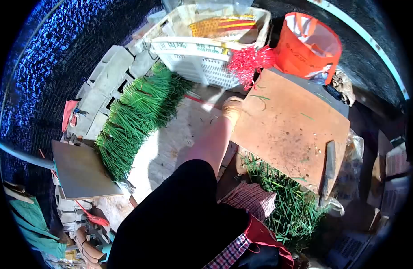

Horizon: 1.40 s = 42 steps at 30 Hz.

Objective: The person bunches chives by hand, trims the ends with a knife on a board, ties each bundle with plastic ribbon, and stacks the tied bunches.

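Note:
My left hand [233, 106], at the end of a black sleeve, is closed at the left edge of a brown board [282, 125]. Its fingers are small and partly washed out by sunlight. Dark specks and a few green blades lie on the board, with a long grey knife-like blade [328, 170] on its right part. Left of the hand, a long row of green stalks [139, 116] lines a pale surface [170, 134]. Loose green leaves [291, 206] are heaped below the board. My right hand is not visible.
A white crate [197, 62] stands ahead, with red shiny strings [253, 62] at its corner and an orange bag [305, 49] beside it. Grey blocks [110, 76] border the left. Checkered cloth [251, 199] is near my body; a flat panel [83, 170] leans at far left.

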### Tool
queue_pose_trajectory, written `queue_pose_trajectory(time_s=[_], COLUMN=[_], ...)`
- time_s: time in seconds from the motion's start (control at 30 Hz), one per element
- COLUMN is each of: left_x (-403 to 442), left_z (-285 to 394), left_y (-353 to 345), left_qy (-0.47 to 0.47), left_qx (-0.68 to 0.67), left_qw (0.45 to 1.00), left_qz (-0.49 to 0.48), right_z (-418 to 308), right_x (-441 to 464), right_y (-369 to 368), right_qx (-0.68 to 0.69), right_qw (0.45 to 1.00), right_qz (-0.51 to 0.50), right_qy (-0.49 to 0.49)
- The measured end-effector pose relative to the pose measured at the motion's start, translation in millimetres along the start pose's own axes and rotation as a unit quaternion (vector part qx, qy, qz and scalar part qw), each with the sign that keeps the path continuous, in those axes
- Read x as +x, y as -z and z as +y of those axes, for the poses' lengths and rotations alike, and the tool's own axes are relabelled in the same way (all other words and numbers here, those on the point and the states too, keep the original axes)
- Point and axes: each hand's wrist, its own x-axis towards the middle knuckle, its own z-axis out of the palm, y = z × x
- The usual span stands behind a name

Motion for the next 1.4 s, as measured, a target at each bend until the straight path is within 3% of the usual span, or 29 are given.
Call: queue_pose_trajectory(time_s=[0.2, 0.27, 0.3, 0.33, 0.4, 0.63, 0.7, 0.73, 0.77, 0.8, 0.83, 0.87, 0.9, 0.93, 0.97, 1.03, 1.07, 1.13, 1.2, 1.23, 1.27, 1.33, 1.37, 1.4], left_x=[81, 94, 95, 98, 102, 98, 62, 41, 35, 13, -9, -32, -60, -89, -111, -143, -151, -155, -146, -151, -158, -177, -179, -180], left_z=[-32, -37, -35, -31, -28, -10, 16, 28, 12, 29, 43, 58, 81, 103, 119, 160, 174, 172, 190, 189, 188, 196, 200, 203], left_y=[-25, -33, -31, -27, -27, -19, 6, 15, 13, 25, 33, 39, 46, 50, 52, 65, 76, 90, 112, 114, 114, 107, 100, 95], left_qy=[-0.084, -0.047, 0.001, -0.029, -0.064, -0.063, -0.029, 0.006, -0.006, -0.007, -0.004, -0.002, -0.069, -0.136, -0.172, -0.249, -0.284, -0.458, -0.408, -0.414, -0.406, -0.473, -0.472, -0.473], left_qx=[-0.259, -0.150, -0.150, -0.078, -0.057, 0.030, 0.076, 0.123, 0.069, 0.109, 0.107, 0.105, 0.176, 0.240, 0.287, 0.391, 0.452, 0.419, 0.277, 0.159, 0.182, 0.263, 0.264, 0.332], left_qw=[0.961, 0.983, 0.987, 0.995, 0.994, 0.995, 0.996, 0.992, 0.996, 0.990, 0.984, 0.974, 0.957, 0.929, 0.901, 0.821, 0.767, 0.718, 0.705, 0.702, 0.653, 0.650, 0.652, 0.628], left_qz=[0.052, 0.099, 0.060, 0.059, 0.061, 0.074, 0.019, -0.038, -0.064, -0.093, -0.145, -0.201, -0.221, -0.246, -0.276, -0.334, -0.355, -0.316, -0.510, -0.557, -0.613, -0.533, -0.532, -0.521], right_z=[-59, -70, -74, -77, -82, -76, -64, -59, -56, -52, -23, -111, -158, -212, -269, -288, -305, -290, -271, -266, -265, -276, -284, -283], right_x=[85, 100, 103, 104, 107, 85, 74, 72, 78, 91, 122, 113, 118, 134, 129, 143, 140, 144, 144, 143, 139, 130, 131, 125], right_y=[-67, -82, -86, -90, -96, -83, -68, -60, -59, -63, -78, -112, -145, -158, -178, -221, -235, -248, -248, -244, -239, -232, -229, -226], right_qx=[-0.097, -0.120, -0.131, -0.140, -0.168, -0.252, -0.342, -0.435, -0.486, -0.418, -0.209, -0.017, 0.020, -0.103, -0.030, -0.029, -0.023, 0.094, 0.192, 0.125, 0.115, 0.083, 0.075, 0.101], right_qw=[0.991, 0.987, 0.985, 0.982, 0.976, 0.954, 0.907, 0.827, 0.753, 0.798, 0.905, 0.971, 0.953, 0.888, 0.904, 0.847, 0.824, 0.814, 0.786, 0.812, 0.834, 0.838, 0.810, 0.823], right_qz=[-0.073, -0.089, -0.092, -0.102, -0.115, -0.138, -0.161, -0.174, -0.171, -0.220, -0.237, -0.231, -0.196, -0.223, -0.279, -0.383, -0.352, -0.478, -0.554, -0.478, -0.419, -0.226, -0.219, -0.337], right_qy=[0.053, 0.065, 0.067, 0.070, 0.076, 0.090, 0.183, 0.309, 0.409, 0.374, 0.285, 0.055, 0.229, 0.388, 0.323, 0.367, 0.442, 0.317, 0.197, 0.312, 0.340, 0.490, 0.539, 0.447])
